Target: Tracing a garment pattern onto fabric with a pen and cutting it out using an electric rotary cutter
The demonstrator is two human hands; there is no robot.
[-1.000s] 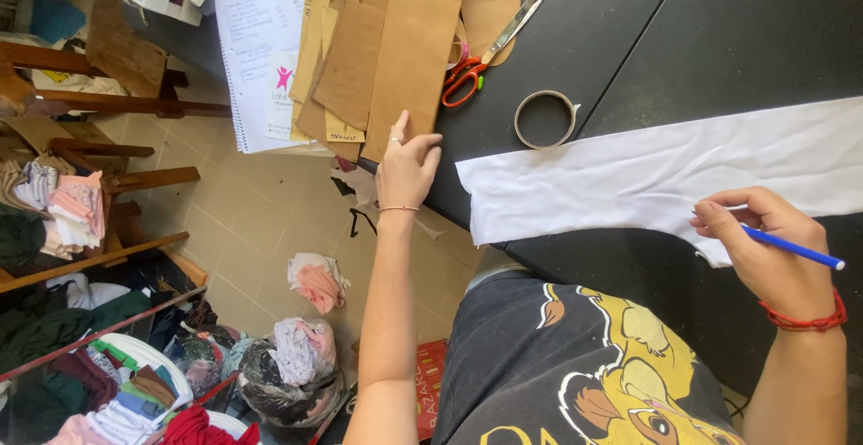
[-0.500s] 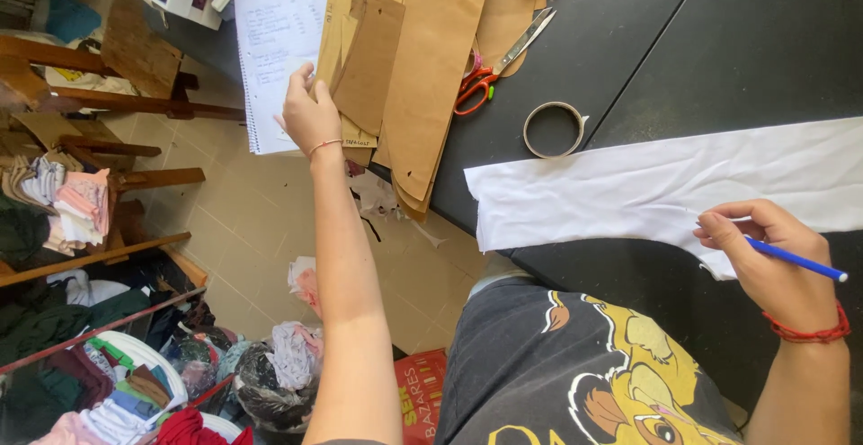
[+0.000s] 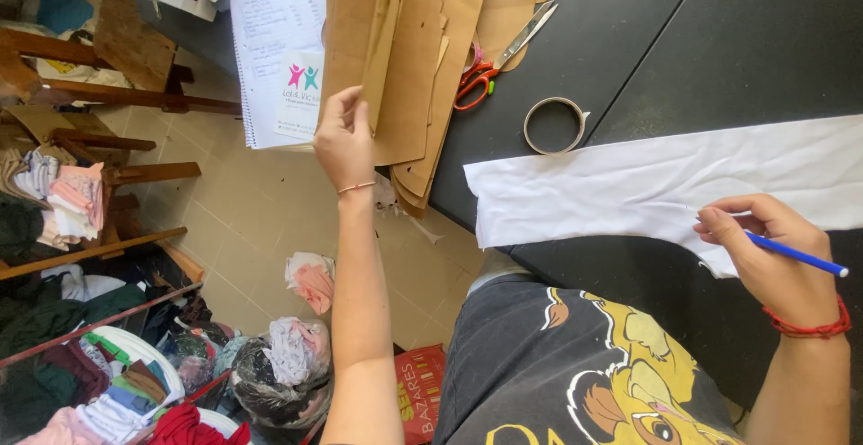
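Observation:
My left hand (image 3: 342,137) grips the edge of a stack of brown cardboard pattern pieces (image 3: 409,76) that overhangs the black table (image 3: 683,31), lifting some of them. My right hand (image 3: 764,252) holds a blue pen (image 3: 796,254) and rests on the lower edge of a long strip of white fabric (image 3: 647,184) spread across the table. A ring of tape (image 3: 554,125) lies between the cardboard and the fabric. Red-handled scissors (image 3: 490,67) lie beside the cardboard.
A spiral notebook (image 3: 274,49) sits left of the cardboard at the table edge. Below on the tiled floor (image 3: 252,220) are bags and heaps of clothing (image 3: 279,364), wooden shelves (image 3: 90,247) with folded garments, and a wooden bench (image 3: 108,94).
My left hand moved from the table edge up to the cardboard stack and took hold of it. The right hand with the pen stayed on the fabric.

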